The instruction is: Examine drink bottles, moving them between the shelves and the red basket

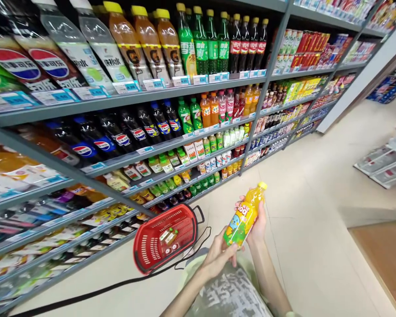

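A bottle of orange juice drink (pixel 242 218) with a yellow cap is held tilted in front of my body, its label facing up at me. My left hand (pixel 218 253) grips the lower end, thumb across the base. Around the upper side, below the cap, my right hand (pixel 259 224) is wrapped, with some of its fingertips showing past the far edge. On the floor to the left stands a red shopping basket (pixel 141 246) with a black handle. Inside it lie a few small packaged items (pixel 169 236) and two small round-topped ones (pixel 171 249).
Grey shelving (pixel 171 91) full of drink bottles runs along the left and away to the back. A black cable (pixel 119 285) crosses the floor beside the basket. At right are a white rack (pixel 384 160) and a wooden surface (pixel 383 251). Pale floor tiles (pixel 303 189) lie between.
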Demonstrator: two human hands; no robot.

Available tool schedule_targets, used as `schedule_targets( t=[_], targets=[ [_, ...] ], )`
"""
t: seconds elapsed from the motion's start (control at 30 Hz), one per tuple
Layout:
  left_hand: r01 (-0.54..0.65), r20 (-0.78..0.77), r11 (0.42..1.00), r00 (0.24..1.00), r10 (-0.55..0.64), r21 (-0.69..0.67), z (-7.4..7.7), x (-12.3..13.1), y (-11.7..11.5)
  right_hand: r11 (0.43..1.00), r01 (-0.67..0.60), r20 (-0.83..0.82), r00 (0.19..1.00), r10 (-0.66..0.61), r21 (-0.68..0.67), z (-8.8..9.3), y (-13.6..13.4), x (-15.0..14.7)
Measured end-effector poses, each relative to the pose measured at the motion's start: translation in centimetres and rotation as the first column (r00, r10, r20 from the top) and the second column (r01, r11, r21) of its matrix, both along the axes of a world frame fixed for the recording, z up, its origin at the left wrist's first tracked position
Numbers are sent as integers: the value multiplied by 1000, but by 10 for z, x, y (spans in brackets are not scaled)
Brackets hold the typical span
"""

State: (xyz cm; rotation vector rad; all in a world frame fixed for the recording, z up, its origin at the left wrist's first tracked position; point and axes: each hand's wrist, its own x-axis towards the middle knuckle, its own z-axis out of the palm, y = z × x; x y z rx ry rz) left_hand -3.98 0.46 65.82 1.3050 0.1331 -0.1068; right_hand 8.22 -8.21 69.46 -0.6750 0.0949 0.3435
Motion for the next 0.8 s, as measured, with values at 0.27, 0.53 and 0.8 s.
schedule_targets(
  t=[0.27,0.53,0.8],
  targets=[
    [116,-2,971,993,-119,-208,-27,-1,-6,1000,-9,15,1000,8,17,5,-1,2],
    [259,9,935,964,-265,-241,-23,-15,-2,991,-133,-49,990,133,-3,2,12,-3],
    [-77,-94,988,993,65,-133,-19,-3,6,996,4,-62,998,2,93,-2,7,-5]
  ],
)
